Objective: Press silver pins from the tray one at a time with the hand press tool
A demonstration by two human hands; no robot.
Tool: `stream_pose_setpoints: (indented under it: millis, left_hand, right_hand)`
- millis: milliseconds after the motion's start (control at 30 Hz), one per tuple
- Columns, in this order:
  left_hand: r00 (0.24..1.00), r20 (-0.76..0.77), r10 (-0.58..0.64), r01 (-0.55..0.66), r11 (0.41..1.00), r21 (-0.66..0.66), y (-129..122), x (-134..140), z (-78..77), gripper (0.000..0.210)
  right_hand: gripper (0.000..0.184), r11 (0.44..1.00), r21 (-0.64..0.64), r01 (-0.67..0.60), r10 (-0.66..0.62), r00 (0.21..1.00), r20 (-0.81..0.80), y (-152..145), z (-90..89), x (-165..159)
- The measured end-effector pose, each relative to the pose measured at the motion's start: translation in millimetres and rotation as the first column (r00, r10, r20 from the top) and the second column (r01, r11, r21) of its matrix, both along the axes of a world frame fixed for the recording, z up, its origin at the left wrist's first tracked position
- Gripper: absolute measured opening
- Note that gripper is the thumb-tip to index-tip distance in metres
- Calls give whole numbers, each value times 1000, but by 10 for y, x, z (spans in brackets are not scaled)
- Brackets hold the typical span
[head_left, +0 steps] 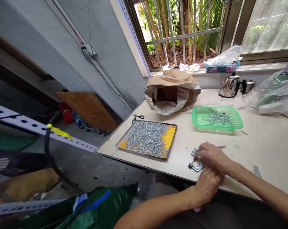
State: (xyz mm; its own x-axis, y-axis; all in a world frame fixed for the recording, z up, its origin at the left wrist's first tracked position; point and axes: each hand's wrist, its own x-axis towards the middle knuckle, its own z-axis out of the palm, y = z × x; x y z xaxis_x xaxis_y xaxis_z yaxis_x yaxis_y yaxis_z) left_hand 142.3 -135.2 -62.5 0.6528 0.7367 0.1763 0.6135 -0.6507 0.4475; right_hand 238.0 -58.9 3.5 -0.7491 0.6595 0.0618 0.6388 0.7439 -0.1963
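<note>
A small metal fixture (196, 165) with a red part and a black knob lies near the table's front edge. My right hand (213, 156) is over it, fingers bent down and closed at its upper side; what they pinch is hidden. Just below, my left hand (208, 184) is curled at the table edge against the fixture's right side, partly under my right hand. Its grip is hidden too. To the left, a shallow tray (168, 156) with a yellow bottom carries many small silvery metal pieces (146, 136). A green plastic basket (217, 128) behind my hands contains similar pieces.
Green-handled scissors (137, 118) lie behind the tray. A crumpled brown paper bag (172, 90) stands open at the back, with a metal kettle (229, 86) and plastic-wrapped items (275, 92) to its right. A grey blade-like piece (257, 172) lies beside my right forearm.
</note>
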Motion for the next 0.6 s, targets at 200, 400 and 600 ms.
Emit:
stream_pose_setpoints:
  millis: [200, 400, 600]
  left_hand:
    - [1000, -26, -1, 1, 1000, 1, 3, 65, -362, 38]
    - [983, -173, -59, 65, 997, 32, 124, 203, -578, 18]
    - [987, -155, -45, 53, 998, 46, 212, 166, -691, 23]
  right_hand:
    - [33, 984, 54, -169, 168, 985, 23, -158, -58, -379]
    - [21, 964, 83, -254, 262, 959, -108, -37, -308, -290]
    - [21, 978, 104, -180, 186, 982, -46, -30, -319, -417]
